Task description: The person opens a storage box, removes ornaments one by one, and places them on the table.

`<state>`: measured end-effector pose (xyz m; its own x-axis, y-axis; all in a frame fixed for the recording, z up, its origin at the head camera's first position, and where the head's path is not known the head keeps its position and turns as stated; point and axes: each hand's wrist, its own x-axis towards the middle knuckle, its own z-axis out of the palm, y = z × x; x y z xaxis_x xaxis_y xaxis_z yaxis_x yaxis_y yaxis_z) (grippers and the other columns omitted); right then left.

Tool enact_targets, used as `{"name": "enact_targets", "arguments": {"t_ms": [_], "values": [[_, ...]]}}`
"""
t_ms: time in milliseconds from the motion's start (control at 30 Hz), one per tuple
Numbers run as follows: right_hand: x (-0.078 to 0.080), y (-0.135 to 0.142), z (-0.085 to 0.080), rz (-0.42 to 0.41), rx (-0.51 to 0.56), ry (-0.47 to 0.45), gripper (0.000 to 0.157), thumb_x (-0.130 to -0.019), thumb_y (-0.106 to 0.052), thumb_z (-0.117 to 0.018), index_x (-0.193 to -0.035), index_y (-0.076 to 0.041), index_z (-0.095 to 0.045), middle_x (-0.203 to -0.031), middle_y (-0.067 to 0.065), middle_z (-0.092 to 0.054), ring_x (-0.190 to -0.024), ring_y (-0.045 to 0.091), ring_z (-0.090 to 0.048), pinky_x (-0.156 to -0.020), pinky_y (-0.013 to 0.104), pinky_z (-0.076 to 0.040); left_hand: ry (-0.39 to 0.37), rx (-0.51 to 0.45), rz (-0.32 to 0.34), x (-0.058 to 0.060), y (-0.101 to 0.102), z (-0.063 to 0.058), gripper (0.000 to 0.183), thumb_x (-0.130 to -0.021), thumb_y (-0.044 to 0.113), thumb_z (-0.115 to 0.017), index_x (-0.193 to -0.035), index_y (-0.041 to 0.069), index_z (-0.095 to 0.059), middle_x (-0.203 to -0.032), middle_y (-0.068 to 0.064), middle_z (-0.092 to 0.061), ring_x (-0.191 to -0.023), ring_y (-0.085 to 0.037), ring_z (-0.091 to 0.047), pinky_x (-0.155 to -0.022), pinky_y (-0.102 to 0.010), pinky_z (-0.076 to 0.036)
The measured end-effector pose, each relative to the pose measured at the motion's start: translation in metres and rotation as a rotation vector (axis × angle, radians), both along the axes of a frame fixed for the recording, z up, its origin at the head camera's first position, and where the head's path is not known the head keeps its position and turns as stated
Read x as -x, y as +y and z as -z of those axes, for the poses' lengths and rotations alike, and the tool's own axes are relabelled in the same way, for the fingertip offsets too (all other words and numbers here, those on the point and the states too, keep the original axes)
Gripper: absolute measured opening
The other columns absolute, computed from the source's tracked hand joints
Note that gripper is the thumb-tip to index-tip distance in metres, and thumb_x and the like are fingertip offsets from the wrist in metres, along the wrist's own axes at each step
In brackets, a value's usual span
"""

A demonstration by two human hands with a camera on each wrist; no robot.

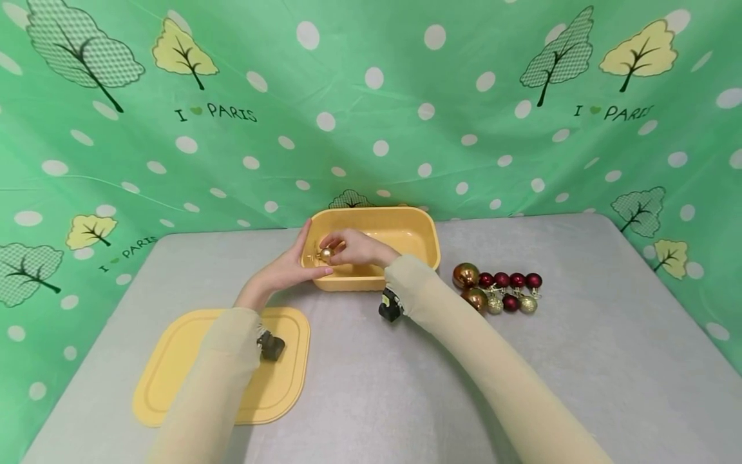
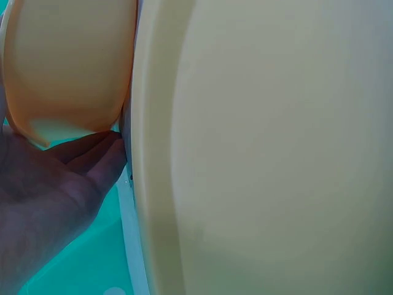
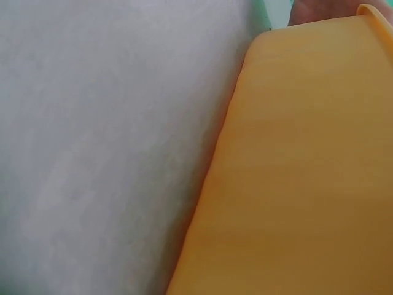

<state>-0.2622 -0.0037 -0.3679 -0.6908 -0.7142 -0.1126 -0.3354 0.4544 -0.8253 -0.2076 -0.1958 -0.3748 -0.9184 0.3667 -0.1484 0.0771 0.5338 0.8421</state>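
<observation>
A yellow rectangular container (image 1: 408, 240) stands at the table's back edge. Against its left end lies my left hand (image 1: 286, 267), thumb along the front rim and straight fingers along the end wall. The left wrist view shows these fingers (image 2: 101, 157) touching the container's end. My right hand (image 1: 358, 248) reaches over the front rim into the container's left part. It pinches a shiny gold Christmas ball (image 1: 327, 253) near the container floor. The right wrist view shows mostly the container's front wall (image 3: 307, 160); the right fingers are out of sight there.
A yellow lid (image 1: 284, 386) lies flat at the front left, under the left forearm. Right of the container, more Christmas balls sit in two rows: large bronze balls (image 1: 466, 276), dark red balls (image 1: 518, 280) and glittery gold balls (image 1: 528, 304). A green printed cloth (image 1: 400, 77) hangs behind.
</observation>
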Motion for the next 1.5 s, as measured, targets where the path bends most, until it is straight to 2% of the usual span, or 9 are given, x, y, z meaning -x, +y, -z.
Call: {"name": "enact_targets", "arguments": {"t_ms": [367,633,833,1000,1233,1500], "values": [[-0.002,0.002,-0.002,0.014,0.127,-0.127,0.035,-0.086,0.004,-0.064,-0.121,0.006,-0.058,-0.119,0.019,-0.061,-0.112,0.026,-0.057,-0.09,0.026,-0.047,-0.005,-0.018,0.003,-0.001,0.0,-0.001,0.114,-0.086,0.028,-0.073,-0.153,0.021,0.019,-0.157,-0.02,0.013,-0.142,-0.044,0.0,-0.111,-0.06,-0.007],[-0.002,0.0,-0.001,0.105,0.124,-0.155,0.021,-0.086,0.009,-0.063,-0.107,0.006,-0.06,-0.106,0.019,-0.063,-0.092,0.022,-0.059,-0.078,0.029,-0.054,-0.01,-0.027,-0.011,-0.001,0.001,-0.001,0.115,-0.085,0.029,-0.074,-0.153,0.022,0.019,-0.158,-0.021,0.01,-0.142,-0.043,-0.004,-0.112,-0.057,-0.01],[-0.003,0.0,-0.001,0.14,0.159,-0.178,0.019,-0.087,0.008,-0.062,-0.106,0.006,-0.059,-0.108,0.02,-0.062,-0.091,0.024,-0.06,-0.081,0.038,-0.054,-0.005,-0.04,-0.012,-0.001,0.0,0.0,0.116,-0.084,0.03,-0.075,-0.153,0.02,0.018,-0.158,-0.02,0.009,-0.142,-0.041,-0.003,-0.112,-0.057,-0.009],[-0.008,0.004,-0.005,0.148,0.196,-0.174,0.021,-0.087,0.01,-0.059,-0.108,0.006,-0.059,-0.11,0.02,-0.062,-0.096,0.026,-0.059,-0.081,0.039,-0.054,-0.013,-0.024,-0.016,-0.001,-0.001,0.0,0.115,-0.085,0.03,-0.074,-0.153,0.02,0.018,-0.158,-0.02,0.009,-0.142,-0.041,-0.003,-0.112,-0.058,-0.008],[-0.015,0.023,-0.012,0.171,0.192,-0.128,0.019,-0.088,0.005,-0.061,-0.107,0.002,-0.06,-0.111,0.016,-0.062,-0.097,0.026,-0.059,-0.081,0.041,-0.053,0.0,0.009,-0.021,-0.001,-0.001,-0.002,0.116,-0.084,0.032,-0.074,-0.153,0.019,0.019,-0.158,-0.021,0.007,-0.142,-0.043,-0.006,-0.112,-0.057,-0.01],[-0.025,0.045,-0.022,0.169,0.212,-0.078,0.019,-0.088,-0.001,-0.066,-0.106,0.0,-0.06,-0.107,0.013,-0.064,-0.1,0.025,-0.059,-0.079,0.029,-0.05,-0.015,0.003,-0.023,-0.001,0.0,0.0,0.117,-0.084,0.032,-0.075,-0.153,0.019,0.019,-0.158,-0.018,0.009,-0.143,-0.039,-0.003,-0.113,-0.054,-0.007]]}}
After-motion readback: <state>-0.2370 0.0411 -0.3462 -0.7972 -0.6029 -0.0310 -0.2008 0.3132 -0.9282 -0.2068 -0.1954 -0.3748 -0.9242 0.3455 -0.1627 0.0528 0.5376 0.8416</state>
